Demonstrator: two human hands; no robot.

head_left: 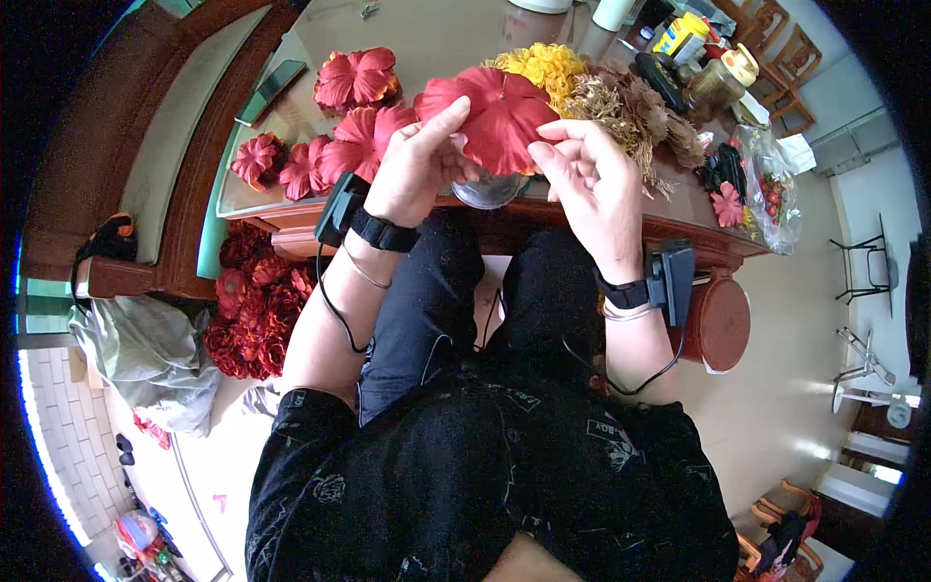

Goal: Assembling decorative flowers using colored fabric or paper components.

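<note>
A large red fabric flower petal layer is held up over the table's near edge, between my two hands. My left hand is closed on its left side, the thumb lying along the top and the other fingers curled beneath. At the right rim, my right hand pinches the edge between thumb and fingers. A clear round dish shows partly below the petals. Several red flower layers lie to the left, among them a stacked one and a smaller one.
Behind the petals sit a yellow flower bunch and dried brown stems. A jar and a yellow container stand at the back right. Dark red flowers are piled below the table's left side. A round stool stands right.
</note>
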